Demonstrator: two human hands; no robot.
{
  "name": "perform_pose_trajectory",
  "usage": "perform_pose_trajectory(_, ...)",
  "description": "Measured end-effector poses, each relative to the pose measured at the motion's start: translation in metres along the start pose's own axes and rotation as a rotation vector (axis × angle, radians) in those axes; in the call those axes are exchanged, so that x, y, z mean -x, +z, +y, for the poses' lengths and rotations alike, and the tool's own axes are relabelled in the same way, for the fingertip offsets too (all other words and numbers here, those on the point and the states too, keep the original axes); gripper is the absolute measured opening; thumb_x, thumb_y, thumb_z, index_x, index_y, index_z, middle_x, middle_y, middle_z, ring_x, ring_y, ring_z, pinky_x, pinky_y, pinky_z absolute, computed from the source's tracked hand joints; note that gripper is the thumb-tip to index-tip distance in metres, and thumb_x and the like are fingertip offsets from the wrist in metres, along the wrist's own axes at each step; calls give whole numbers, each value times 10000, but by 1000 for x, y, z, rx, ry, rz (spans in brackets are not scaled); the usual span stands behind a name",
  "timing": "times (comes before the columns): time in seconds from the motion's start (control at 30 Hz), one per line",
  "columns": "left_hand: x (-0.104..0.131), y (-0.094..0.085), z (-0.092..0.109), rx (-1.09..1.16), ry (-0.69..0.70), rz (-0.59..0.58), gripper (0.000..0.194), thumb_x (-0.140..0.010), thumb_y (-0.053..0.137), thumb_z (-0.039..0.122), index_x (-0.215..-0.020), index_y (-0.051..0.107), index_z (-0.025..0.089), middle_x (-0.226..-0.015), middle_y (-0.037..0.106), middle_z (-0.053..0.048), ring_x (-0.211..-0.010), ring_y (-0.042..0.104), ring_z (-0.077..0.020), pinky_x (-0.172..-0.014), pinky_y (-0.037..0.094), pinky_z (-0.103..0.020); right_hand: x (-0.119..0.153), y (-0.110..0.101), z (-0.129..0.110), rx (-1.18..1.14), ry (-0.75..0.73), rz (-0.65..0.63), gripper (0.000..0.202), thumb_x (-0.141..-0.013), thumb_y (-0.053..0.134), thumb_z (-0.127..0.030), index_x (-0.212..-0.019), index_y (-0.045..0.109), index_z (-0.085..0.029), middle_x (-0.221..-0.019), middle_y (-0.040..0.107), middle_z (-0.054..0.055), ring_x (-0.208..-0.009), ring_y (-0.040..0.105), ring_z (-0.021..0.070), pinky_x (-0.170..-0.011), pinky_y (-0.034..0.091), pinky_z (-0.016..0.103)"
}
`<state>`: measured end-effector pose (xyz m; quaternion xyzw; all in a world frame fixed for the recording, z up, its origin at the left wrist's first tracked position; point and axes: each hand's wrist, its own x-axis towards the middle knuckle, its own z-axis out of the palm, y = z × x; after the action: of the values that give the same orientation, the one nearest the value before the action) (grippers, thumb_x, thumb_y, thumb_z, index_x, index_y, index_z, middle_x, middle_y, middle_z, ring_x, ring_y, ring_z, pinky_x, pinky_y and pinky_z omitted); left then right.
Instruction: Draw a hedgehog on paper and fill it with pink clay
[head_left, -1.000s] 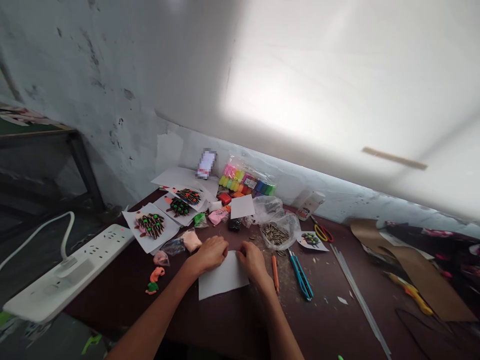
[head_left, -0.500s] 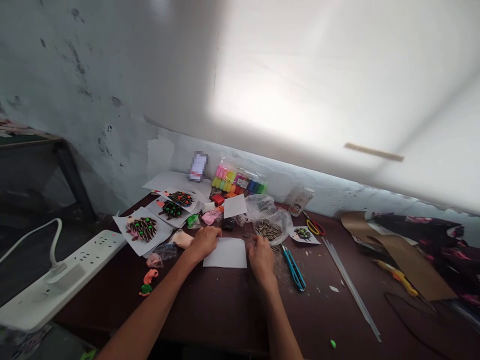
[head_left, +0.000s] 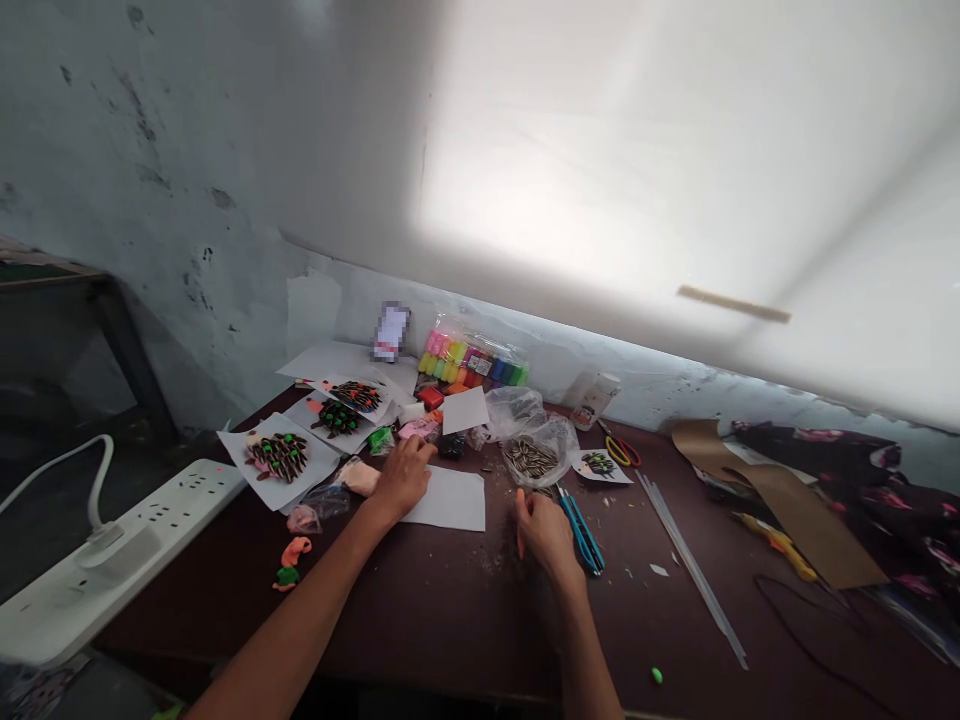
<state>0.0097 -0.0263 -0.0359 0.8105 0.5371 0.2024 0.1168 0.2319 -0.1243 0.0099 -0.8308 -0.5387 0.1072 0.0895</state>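
Note:
My left hand (head_left: pixel 406 475) rests over the upper left part of a blank white sheet (head_left: pixel 454 500), fingers loosely bent, with no object visible in them. A peach clay lump (head_left: pixel 360 477) lies to its left and pink clay (head_left: pixel 420 426) just beyond it. Over the bare tabletop, to the right of the sheet, is my right hand (head_left: pixel 546 530), fingers somewhat apart and partly hidden by the hand itself. Close by its right side lies a blue utility knife (head_left: pixel 582 535). A clear bag (head_left: pixel 559 445) of small brown striped seeds (head_left: pixel 531 458) sits just past it.
Seed-and-clay hedgehogs on paper (head_left: pixel 277 460) lie left. Behind are coloured clay packs (head_left: pixel 472 362), a phone (head_left: pixel 391 332) and a white bottle (head_left: pixel 596 402). Right are scissors (head_left: pixel 622 450), glue sticks (head_left: pixel 694 570) and a yellow glue gun (head_left: pixel 780 545). A power strip (head_left: pixel 150 550) borders the left edge.
My right hand has drawn away from the sheet's right edge, toward me and the utility knife. My left hand has shifted slightly up and left over the sheet. The view has turned slightly.

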Motion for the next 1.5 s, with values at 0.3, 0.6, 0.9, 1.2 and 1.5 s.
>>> perform_pose_trajectory(0.3, 19, -3, 9, -114, 78, -60, 232, -914, 504, 173, -1007, 717, 162, -1115, 641, -120, -1084, 555, -267, -904, 454, -385, -23, 33, -42, -1219, -61, -341, 410, -638, 739, -536, -696, 502, -207, -620, 654, 15, -438, 513, 99, -425, 341, 207)
perform_pose_trajectory(0.6, 29, 7, 7, -165, 114, -18, 296, -954, 414, 129, -1044, 692, 181, -1152, 654, -100, -1070, 580, -231, -929, 462, -376, -35, 63, -78, -1436, -96, -342, 325, -567, 731, -437, -657, 530, -198, -596, 588, -23, -438, 423, 63, -445, 336, 215)
perform_pose_trajectory(0.9, 29, 12, 8, -165, 115, 46, 337, -931, 377, 67, -1031, 683, 168, -1117, 674, -104, -1066, 586, -226, -1087, 351, -446, -33, 65, -71, -1477, -85, -307, 357, -587, 733, -494, -716, 547, -218, -547, 522, -46, -454, 476, 102, -448, 395, 233)
perform_pose_trajectory(1.2, 29, 9, 8, -206, 57, 57, 319, -918, 398, 77, -1042, 684, 144, -1118, 676, -125, -1070, 583, -250, -1083, 335, -464, -27, 61, -76, -1533, -47, -302, 553, -500, 827, -588, -787, 597, -175, -595, 616, -12, -446, 539, 101, -398, 382, 197)
perform_pose_trajectory(1.5, 26, 5, -6, -81, 36, 3, 326, -877, 431, 47, -973, 726, 148, -1131, 687, -127, -1055, 626, -241, -1019, 427, -389, -27, 71, -76, -1472, -161, -171, 326, -614, 749, -424, -688, 524, -201, -460, 452, -104, -354, 350, 49, -353, 260, 190)
